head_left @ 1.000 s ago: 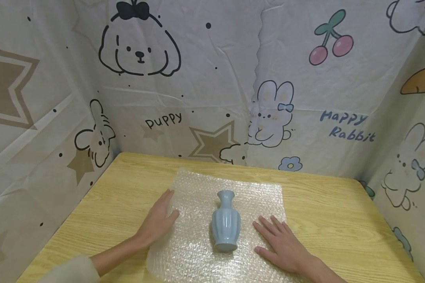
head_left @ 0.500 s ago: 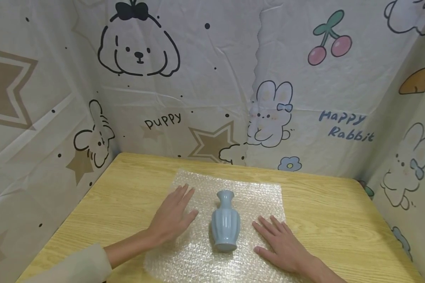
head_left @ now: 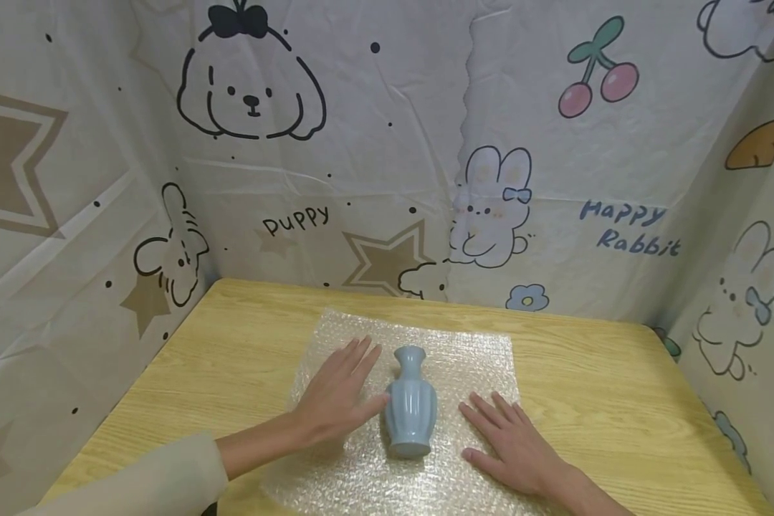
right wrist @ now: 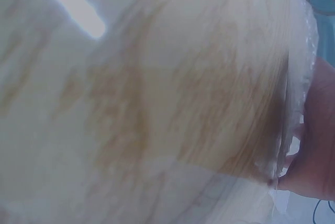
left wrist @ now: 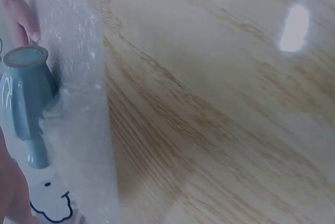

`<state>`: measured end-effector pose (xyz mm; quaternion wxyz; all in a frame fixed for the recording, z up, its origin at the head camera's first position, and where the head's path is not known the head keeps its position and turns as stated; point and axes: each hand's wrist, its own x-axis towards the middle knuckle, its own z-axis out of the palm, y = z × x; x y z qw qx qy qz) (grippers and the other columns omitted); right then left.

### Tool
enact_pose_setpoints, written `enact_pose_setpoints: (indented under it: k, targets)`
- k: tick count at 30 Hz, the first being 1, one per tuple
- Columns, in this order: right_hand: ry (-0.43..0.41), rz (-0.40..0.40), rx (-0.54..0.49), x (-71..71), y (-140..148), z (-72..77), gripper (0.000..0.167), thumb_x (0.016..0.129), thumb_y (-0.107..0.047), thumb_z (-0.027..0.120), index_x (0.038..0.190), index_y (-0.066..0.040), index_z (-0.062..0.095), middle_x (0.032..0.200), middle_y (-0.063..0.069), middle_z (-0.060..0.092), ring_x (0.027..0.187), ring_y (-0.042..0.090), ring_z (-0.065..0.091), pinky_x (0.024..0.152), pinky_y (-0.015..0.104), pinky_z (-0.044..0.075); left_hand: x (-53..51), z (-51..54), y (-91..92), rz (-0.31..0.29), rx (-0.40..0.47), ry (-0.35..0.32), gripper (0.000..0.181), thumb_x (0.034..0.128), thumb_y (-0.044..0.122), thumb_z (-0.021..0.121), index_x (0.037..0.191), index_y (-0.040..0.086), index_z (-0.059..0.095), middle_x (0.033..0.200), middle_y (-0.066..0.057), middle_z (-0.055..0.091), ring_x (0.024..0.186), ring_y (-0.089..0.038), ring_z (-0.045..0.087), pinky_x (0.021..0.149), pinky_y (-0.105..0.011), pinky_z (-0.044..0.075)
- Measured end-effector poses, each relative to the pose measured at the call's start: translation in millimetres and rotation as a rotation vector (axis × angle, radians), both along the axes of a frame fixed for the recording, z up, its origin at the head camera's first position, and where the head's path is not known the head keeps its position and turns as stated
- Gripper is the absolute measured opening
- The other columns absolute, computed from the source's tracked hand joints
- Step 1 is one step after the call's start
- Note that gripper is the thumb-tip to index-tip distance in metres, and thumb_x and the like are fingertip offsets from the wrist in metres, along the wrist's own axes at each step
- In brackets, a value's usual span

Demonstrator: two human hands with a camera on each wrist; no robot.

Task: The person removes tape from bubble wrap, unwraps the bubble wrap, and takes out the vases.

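A pale blue fluted vase (head_left: 411, 410) lies on its side on a clear sheet of bubble wrap (head_left: 471, 358), neck toward the far edge. To the vase's left, my left hand (head_left: 335, 398) is over the wrap with fingers extended; its thumb tip reaches the vase's body, though whether it touches is hard to tell. My right hand (head_left: 516, 448) rests on the wrap at the right, fingers spread, apart from the vase. In the left wrist view the vase (left wrist: 26, 96) shows its base. The right wrist view shows part of the right hand (right wrist: 319, 135) at the wrap's edge.
The wooden table (head_left: 606, 387) reaches back to a patterned cloth (head_left: 374, 143) that hangs behind and on both sides. Light glares off the tabletop in both wrist views.
My left hand has moved right, from the wrap's left edge to beside the vase. The right hand and the vase have stayed in place.
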<state>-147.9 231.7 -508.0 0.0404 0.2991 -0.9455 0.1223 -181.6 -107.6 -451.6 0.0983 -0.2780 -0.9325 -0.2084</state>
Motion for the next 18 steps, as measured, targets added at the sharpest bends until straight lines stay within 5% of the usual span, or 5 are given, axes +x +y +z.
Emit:
enact_pose_setpoints:
  k: [9,18]
  targets:
    - [0.001,-0.003,0.002,-0.5,0,-0.5,0.066,0.100,-0.055,0.050,0.153,-0.016,0.043,0.157,0.011,0.038,0.141,0.048,0.031,0.108,0.070,0.027,-0.4,2.5,20.4,-0.037,0.000,-0.033,0.088,0.0950,0.063,0.049,0.154,0.000,0.032,0.160,-0.018,0.027,0.145,-0.035,0.029,0.117,-0.051,0.026]
    - [-0.015,-0.008,0.004,-0.8,1,-0.7,0.066,0.100,-0.056,0.049,0.153,-0.016,0.043,0.158,0.010,0.037,0.141,0.047,0.030,0.109,0.070,0.026,0.0,2.5,36.3,-0.013,0.180,-0.305,0.095,0.0905,0.065,0.056,0.157,0.004,0.027,0.154,-0.020,0.038,0.134,-0.040,0.044,0.101,-0.057,0.045]
